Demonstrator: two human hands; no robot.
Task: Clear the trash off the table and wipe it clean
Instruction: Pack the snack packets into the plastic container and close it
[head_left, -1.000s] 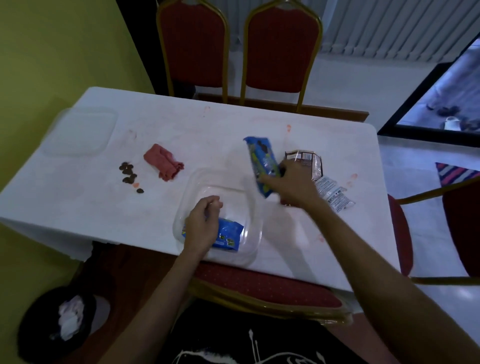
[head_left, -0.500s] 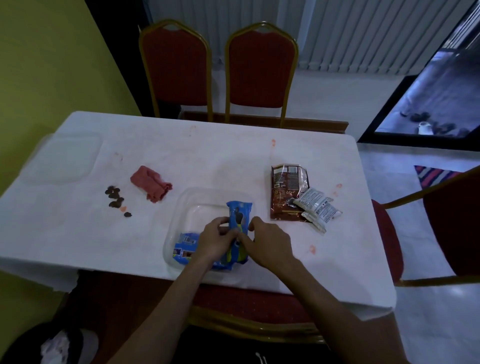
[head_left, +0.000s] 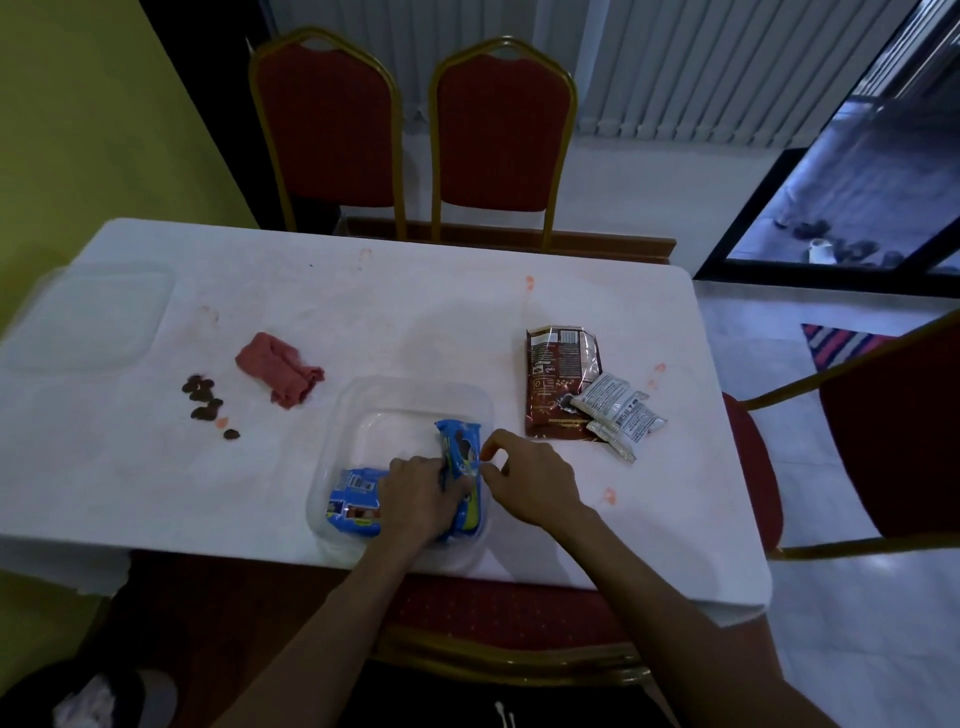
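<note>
The trash-gathering step is under way: the left hand (head_left: 415, 493) is pressing a blue wrapper (head_left: 464, 467) into the clear tub (head_left: 410, 400) at the table's (head_left: 363, 312) near edge, while the right hand (head_left: 530, 480) is hovering just beside it, fingers loosely curled and holding nothing. Next, I judge, comes reaching right for the brown packet (head_left: 556, 379) and white sachets (head_left: 618, 413), with the pink cloth (head_left: 278, 371) waiting for wiping. The left fingertips are hiding behind the wrapper, and a second blue wrapper (head_left: 353, 501) is partly covered.

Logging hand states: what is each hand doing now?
Left hand: closed on the blue snack wrapper.
Right hand: open beside it, holding nothing.

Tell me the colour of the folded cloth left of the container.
Pinkish red cloth, seen in the head view.
</note>
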